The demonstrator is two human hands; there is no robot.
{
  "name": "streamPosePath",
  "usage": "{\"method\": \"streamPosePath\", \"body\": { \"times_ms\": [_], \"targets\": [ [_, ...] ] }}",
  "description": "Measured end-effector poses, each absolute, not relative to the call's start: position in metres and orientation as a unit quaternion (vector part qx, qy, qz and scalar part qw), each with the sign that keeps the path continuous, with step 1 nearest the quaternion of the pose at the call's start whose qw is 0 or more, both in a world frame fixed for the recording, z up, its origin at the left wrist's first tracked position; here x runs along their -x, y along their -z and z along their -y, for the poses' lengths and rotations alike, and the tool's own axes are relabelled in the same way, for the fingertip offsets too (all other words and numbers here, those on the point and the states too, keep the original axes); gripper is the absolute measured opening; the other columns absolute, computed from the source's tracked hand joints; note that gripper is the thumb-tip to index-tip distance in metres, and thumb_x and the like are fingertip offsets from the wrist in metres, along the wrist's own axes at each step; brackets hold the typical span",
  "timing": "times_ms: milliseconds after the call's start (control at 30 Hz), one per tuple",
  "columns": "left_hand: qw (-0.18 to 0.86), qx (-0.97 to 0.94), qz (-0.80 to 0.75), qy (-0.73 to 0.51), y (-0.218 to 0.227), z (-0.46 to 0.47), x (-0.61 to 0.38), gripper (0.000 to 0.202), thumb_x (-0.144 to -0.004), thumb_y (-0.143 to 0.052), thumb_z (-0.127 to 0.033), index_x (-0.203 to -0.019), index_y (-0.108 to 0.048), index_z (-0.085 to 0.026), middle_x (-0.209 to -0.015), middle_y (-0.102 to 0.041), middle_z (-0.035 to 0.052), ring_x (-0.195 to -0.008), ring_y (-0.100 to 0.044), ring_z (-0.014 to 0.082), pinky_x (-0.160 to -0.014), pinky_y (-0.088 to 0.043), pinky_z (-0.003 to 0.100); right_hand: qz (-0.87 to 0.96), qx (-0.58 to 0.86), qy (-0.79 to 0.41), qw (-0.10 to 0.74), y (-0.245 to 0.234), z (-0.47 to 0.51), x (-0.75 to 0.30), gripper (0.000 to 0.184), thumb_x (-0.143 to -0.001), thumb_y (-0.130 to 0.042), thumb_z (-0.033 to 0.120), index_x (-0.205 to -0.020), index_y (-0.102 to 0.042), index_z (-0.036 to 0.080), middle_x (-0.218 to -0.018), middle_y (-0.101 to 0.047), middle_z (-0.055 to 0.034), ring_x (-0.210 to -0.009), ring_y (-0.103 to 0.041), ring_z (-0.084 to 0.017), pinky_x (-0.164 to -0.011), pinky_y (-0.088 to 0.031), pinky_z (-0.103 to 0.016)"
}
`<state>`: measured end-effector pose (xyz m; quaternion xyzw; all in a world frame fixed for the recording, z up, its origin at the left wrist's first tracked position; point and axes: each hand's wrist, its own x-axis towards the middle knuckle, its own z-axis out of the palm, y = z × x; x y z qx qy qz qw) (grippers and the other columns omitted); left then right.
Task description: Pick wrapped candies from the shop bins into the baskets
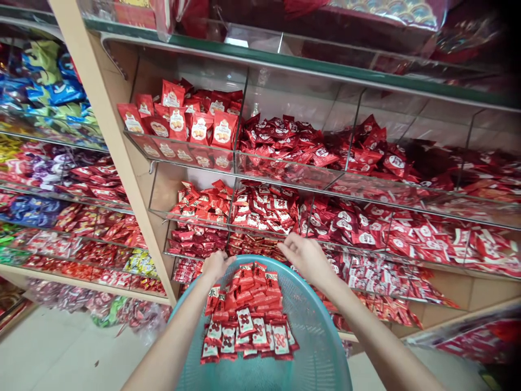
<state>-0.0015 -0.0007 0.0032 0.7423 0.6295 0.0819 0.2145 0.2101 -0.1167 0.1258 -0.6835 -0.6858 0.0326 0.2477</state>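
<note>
Evidently, the left hand [218, 264] curls over the far-left rim of the round teal perforated plastic basket [325, 326], gripping it. The right hand [305, 260] hovers above the far-right rim, fingers loosely bent, before the beige wooden shelving unit with clear-fronted tiers [87, 65]; whether it holds anything I cannot tell. Inside the basket, red packets with black lettering [248, 293] lie toward the far rim, and red-and-white packets with dark round motifs [259, 332] lie nearer the middle.
</note>
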Motion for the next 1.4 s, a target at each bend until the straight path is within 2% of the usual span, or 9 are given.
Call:
{"method": "streamPosePath", "body": {
  "times_ms": [167, 300, 433, 667, 800, 967, 1067, 1200, 1400],
  "targets": [
    [0.210, -0.743, -0.629, -0.083, -0.003, 0.001, 0.002, 0.046, -0.079, -0.041, -0.059, -0.082, -0.068, -0.022, -0.087, -0.071, 0.0112, -0.087, -0.065, 0.0285, -0.062, -0.042, 0.029, 0.662, 0.687, 0.032, 0.299, -0.137, 0.088, -0.212, 0.017, -0.083, -0.046, 0.031, -0.072, -0.054, 0.021, -0.061, -0.062, 0.0004, -0.057, -0.056, -0.014, -0.056, -0.033, -0.023],
    [0.211, -0.745, -0.627, -0.085, -0.001, 0.001, 0.003, 0.045, -0.079, -0.042, -0.059, -0.083, -0.068, -0.023, -0.090, -0.071, 0.0112, -0.088, -0.065, 0.0289, -0.063, -0.043, 0.029, 0.639, 0.716, 0.075, 0.272, -0.136, 0.075, -0.217, 0.013, -0.082, -0.047, 0.028, -0.074, -0.055, 0.022, -0.067, -0.064, -0.0007, -0.061, -0.058, -0.015, -0.059, -0.034, -0.023],
    [0.209, -0.747, -0.625, -0.087, 0.001, -0.001, 0.003, 0.045, -0.079, -0.042, -0.058, -0.084, -0.069, -0.022, -0.091, -0.071, 0.0122, -0.087, -0.065, 0.0293, -0.063, -0.043, 0.030, 0.633, 0.734, 0.058, 0.238, -0.134, 0.066, -0.224, 0.017, -0.083, -0.047, 0.028, -0.072, -0.058, 0.021, -0.070, -0.066, -0.0024, -0.069, -0.061, -0.016, -0.062, -0.036, -0.023],
    [0.213, -0.744, -0.627, -0.085, 0.002, -0.002, 0.004, 0.046, -0.079, -0.042, -0.060, -0.087, -0.069, -0.023, -0.092, -0.071, 0.0112, -0.088, -0.065, 0.0276, -0.067, -0.044, 0.029, 0.619, 0.770, 0.032, 0.154, -0.139, 0.059, -0.217, 0.036, -0.080, -0.049, 0.054, -0.073, -0.063, 0.021, -0.079, -0.068, -0.0077, -0.077, -0.063, -0.021, -0.061, -0.038, -0.027],
    [0.211, -0.743, -0.629, -0.088, 0.002, -0.001, 0.003, 0.046, -0.079, -0.042, -0.059, -0.086, -0.069, -0.022, -0.093, -0.071, 0.0120, -0.088, -0.065, 0.0281, -0.066, -0.044, 0.029, 0.612, 0.783, 0.020, 0.106, -0.146, 0.048, -0.210, 0.040, -0.075, -0.053, 0.059, -0.080, -0.064, 0.021, -0.085, -0.068, -0.0096, -0.081, -0.063, -0.024, -0.061, -0.039, -0.028],
    [0.208, -0.741, -0.631, -0.092, 0.000, 0.001, 0.003, 0.044, -0.079, -0.042, -0.057, -0.082, -0.068, -0.021, -0.092, -0.071, 0.0118, -0.089, -0.065, 0.0285, -0.064, -0.043, 0.029, 0.631, 0.771, 0.029, 0.082, -0.147, 0.038, -0.210, 0.031, -0.074, -0.059, 0.050, -0.082, -0.066, 0.020, -0.089, -0.067, -0.0108, -0.084, -0.063, -0.025, -0.063, -0.041, -0.029],
    [0.206, -0.743, -0.631, -0.092, -0.002, 0.002, 0.003, 0.044, -0.080, -0.042, -0.057, -0.080, -0.068, -0.021, -0.092, -0.071, 0.0117, -0.089, -0.065, 0.0279, -0.064, -0.043, 0.028, 0.647, 0.756, 0.039, 0.089, -0.146, 0.038, -0.215, 0.024, -0.079, -0.054, 0.040, -0.077, -0.067, 0.020, -0.085, -0.068, -0.0102, -0.081, -0.063, -0.024, -0.062, -0.040, -0.029],
    [0.207, -0.743, -0.630, -0.091, -0.003, 0.002, 0.003, 0.044, -0.080, -0.043, -0.057, -0.081, -0.068, -0.021, -0.093, -0.071, 0.0123, -0.090, -0.065, 0.0281, -0.063, -0.042, 0.027, 0.648, 0.750, 0.066, 0.113, -0.145, 0.043, -0.224, 0.027, -0.087, -0.044, 0.031, -0.076, -0.066, 0.020, -0.079, -0.067, -0.0095, -0.078, -0.063, -0.022, -0.060, -0.037, -0.026],
    [0.206, -0.748, -0.624, -0.093, 0.000, 0.001, 0.003, 0.045, -0.079, -0.042, -0.057, -0.084, -0.069, -0.021, -0.094, -0.070, 0.0133, -0.088, -0.065, 0.0295, -0.064, -0.043, 0.029, 0.650, 0.745, 0.067, 0.135, -0.143, 0.048, -0.230, 0.034, -0.091, -0.037, 0.038, -0.079, -0.064, 0.020, -0.075, -0.066, -0.0081, -0.074, -0.062, -0.019, -0.060, -0.034, -0.025]
  ]
}}
